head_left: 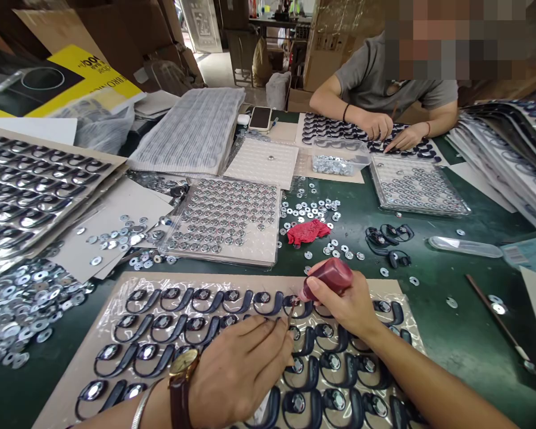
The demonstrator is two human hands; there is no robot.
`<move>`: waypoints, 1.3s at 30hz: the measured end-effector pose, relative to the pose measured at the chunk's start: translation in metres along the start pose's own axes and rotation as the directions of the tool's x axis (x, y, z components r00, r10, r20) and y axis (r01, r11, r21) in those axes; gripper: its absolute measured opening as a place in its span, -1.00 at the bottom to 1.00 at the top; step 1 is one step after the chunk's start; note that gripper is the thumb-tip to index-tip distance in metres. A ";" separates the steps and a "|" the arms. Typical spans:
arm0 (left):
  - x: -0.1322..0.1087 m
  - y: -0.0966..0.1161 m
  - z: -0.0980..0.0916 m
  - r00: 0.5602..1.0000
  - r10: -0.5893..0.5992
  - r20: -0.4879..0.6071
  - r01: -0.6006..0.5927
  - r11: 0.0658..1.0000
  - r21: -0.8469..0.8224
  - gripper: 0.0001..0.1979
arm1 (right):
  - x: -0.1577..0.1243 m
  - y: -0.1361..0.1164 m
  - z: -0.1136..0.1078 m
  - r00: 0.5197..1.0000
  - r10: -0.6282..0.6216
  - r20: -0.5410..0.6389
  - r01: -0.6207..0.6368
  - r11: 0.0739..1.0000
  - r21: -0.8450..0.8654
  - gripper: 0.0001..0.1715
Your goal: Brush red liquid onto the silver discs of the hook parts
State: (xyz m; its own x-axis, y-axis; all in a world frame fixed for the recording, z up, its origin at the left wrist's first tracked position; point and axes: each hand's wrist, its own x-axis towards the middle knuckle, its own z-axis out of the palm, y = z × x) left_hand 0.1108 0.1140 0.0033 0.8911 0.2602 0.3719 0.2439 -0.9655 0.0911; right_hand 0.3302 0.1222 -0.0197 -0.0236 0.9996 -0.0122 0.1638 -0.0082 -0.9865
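My right hand (pixel 351 304) grips a dark red squeeze bottle (pixel 333 277), tilted with its nozzle down at a black ear-hook earphone piece (pixel 290 301) in the top row. My left hand (pixel 245 366), with a watch on the wrist, rests palm down over the middle rows, fingers together. A thin pointed tool (pixel 290 319) sticks out at its fingertips beside the same piece; the rest of the tool is hidden. Rows of black ear-hook pieces with shiny round centres lie under clear film on a brown cardboard sheet (pixel 111 310).
Loose metal washers (pixel 27 310) are heaped at left. Beyond the sheet are a tray of round parts (pixel 223 214), a red cloth (pixel 308 232), loose black hooks (pixel 386 238) and a stick (pixel 495 319). A co-worker's hands (pixel 393 131) work across the table.
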 end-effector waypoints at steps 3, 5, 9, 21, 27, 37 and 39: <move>0.001 0.001 -0.002 1.000 -0.011 -0.019 0.011 1.000 -0.002 -0.71 | 0.002 -0.006 -0.003 0.998 0.001 -0.063 0.002 0.999 0.047 -0.79; 0.001 0.002 -0.003 0.999 -0.023 -0.026 0.023 1.000 -0.006 -0.72 | 0.004 -0.015 -0.011 0.993 0.015 -0.115 -0.005 0.996 0.090 -0.75; 0.003 0.003 -0.002 0.995 -0.075 -0.073 0.071 0.996 -0.045 -0.73 | 0.002 -0.040 -0.042 0.998 0.060 0.015 -0.061 0.996 0.069 -0.69; -0.009 0.022 -0.015 0.993 0.087 -0.080 -0.084 0.996 0.036 -0.77 | -0.029 -0.025 -0.013 1.000 -0.002 0.025 0.002 1.000 -0.001 -0.82; -0.012 0.031 -0.010 0.994 0.102 -0.036 -0.101 0.994 0.030 -0.76 | -0.036 -0.005 -0.001 0.997 -0.052 0.060 0.053 0.999 -0.007 -0.82; -0.017 0.038 -0.005 0.995 0.102 -0.018 -0.102 0.994 0.026 -0.75 | -0.039 0.009 -0.001 0.993 -0.055 0.103 0.065 0.994 -0.089 -0.78; -0.018 0.038 -0.005 0.995 0.101 -0.008 -0.101 0.995 0.026 -0.74 | -0.040 0.009 -0.001 0.993 -0.056 0.101 0.065 0.993 -0.096 -0.78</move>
State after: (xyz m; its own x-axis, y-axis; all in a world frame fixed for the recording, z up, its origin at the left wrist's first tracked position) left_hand 0.1023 0.0727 0.0044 0.9079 0.1612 0.3869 0.1628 -0.9862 0.0290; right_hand 0.3335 0.0823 -0.0283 -0.1321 0.9909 0.0263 0.2555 0.0597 -0.9650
